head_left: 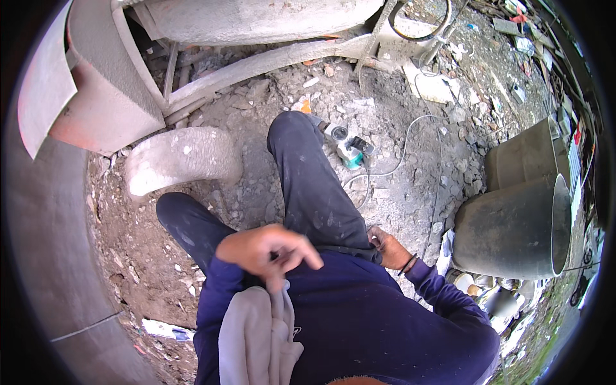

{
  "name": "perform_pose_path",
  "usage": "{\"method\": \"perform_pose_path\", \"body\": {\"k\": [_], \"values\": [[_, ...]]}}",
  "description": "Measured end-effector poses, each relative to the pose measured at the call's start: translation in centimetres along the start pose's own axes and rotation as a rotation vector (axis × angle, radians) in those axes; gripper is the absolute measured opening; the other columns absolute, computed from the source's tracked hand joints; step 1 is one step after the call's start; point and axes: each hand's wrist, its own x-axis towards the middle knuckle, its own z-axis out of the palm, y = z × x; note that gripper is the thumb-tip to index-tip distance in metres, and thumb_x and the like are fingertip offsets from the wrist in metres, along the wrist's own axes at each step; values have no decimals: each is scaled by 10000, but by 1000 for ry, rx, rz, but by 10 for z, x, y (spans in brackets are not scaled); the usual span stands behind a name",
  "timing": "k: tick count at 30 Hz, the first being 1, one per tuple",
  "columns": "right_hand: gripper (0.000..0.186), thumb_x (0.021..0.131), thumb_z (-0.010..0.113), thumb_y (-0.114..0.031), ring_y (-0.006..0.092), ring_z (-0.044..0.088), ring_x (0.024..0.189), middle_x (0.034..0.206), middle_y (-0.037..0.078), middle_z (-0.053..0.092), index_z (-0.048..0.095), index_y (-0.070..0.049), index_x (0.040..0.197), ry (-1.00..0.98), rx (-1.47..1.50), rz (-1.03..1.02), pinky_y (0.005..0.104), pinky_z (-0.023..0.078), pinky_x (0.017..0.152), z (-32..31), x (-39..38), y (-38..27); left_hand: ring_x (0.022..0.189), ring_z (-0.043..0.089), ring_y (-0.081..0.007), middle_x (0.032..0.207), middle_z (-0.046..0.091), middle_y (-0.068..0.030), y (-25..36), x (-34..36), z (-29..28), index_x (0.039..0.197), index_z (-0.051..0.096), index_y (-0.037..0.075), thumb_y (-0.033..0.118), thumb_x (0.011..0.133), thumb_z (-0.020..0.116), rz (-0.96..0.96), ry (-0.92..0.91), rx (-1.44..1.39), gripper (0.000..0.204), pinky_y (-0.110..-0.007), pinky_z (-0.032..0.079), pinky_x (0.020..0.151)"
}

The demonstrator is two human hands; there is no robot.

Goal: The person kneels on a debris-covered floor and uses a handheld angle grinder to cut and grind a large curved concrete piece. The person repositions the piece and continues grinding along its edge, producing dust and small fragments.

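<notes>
Head view, looking down the person's own front at rough, rubble-strewn ground (398,192).

Left hand (269,251): raised in front of the chest, fingers curled inward with the index finger extended down and to the right. The fingertips pinch the top edge of a grey cloth (256,333) that hangs down over the dark blue long-sleeved shirt (372,321). Closed on the cloth; grip looks light, at the upper hem only.

Right hand (388,247): at the right hip, against the waistband of the dark trousers (311,186). Fingers are partly tucked under the fabric edge, so whether they are closed on anything cannot be told. A dark band sits on the wrist.

Key relation: the cloth lies directly below the left fingers, its long axis running down the chest toward the lower edge of the picture. The left hand is on it; the right hand is well apart, across the torso to the right.

Surroundings: a small teal and black power tool (351,153) lies on the ground just beside the right knee, with a pale cord (410,138) trailing off to the right. Large grey pipe (520,224) on its side at right. A cement-crusted curved piece (183,160) sits left of the legs, below a dusty machine frame (256,64).
</notes>
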Motion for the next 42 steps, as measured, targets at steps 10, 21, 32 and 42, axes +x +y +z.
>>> {"method": "perform_pose_path", "body": {"k": [10,21,32,42], "values": [[424,787,627,34,331,671,737,817,129,642,516,-78,1181,-127,-483,-104,459,514,643,-21,14,-37,695,684,-212,893,735,-171,34,-52,77,1063,739,-66,171,893,858,344,551,249,315,-342,546,624],[340,766,725,-61,415,688,785,815,161,682,612,-75,1087,51,-568,-62,497,541,676,2,31,-56,806,670,-213,959,681,-115,129,21,102,1171,572,13,210,953,773,764,929,541,356,-381,565,761],[308,958,754,-202,161,688,713,904,68,690,598,-27,1158,69,165,535,326,573,634,-78,84,63,892,696,-190,946,718,-106,120,-3,67,1344,545,-33,236,986,754,184,870,617,494,-328,540,853],[838,756,955,-435,305,658,1171,1265,194,671,589,14,1362,495,-256,115,413,533,990,-100,238,176,921,687,-138,945,711,-48,-9,-78,11,1374,585,-26,169,1052,687,-179,1573,154,391,-294,530,886]]}}
